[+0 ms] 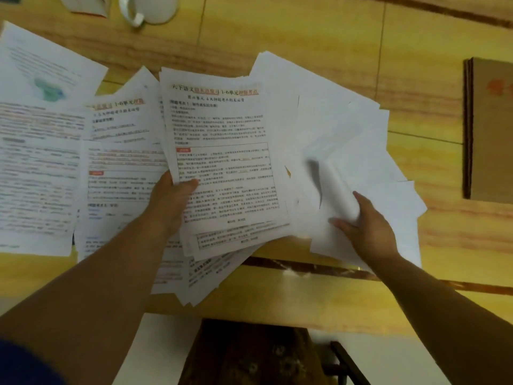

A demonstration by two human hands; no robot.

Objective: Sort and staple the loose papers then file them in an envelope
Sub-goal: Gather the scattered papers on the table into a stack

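The left hand pinches the left edge of a fanned stack of printed white sheets with thumb on top, while the right hand's fingers curl round a blurred, curling blank white sheet. Both piles overhang the near edge of the yellow wooden desk, more printed pages spreading left. Brown cardboard envelopes lie well apart by the right edge, bare wood between; one white mug stands at the far edge.
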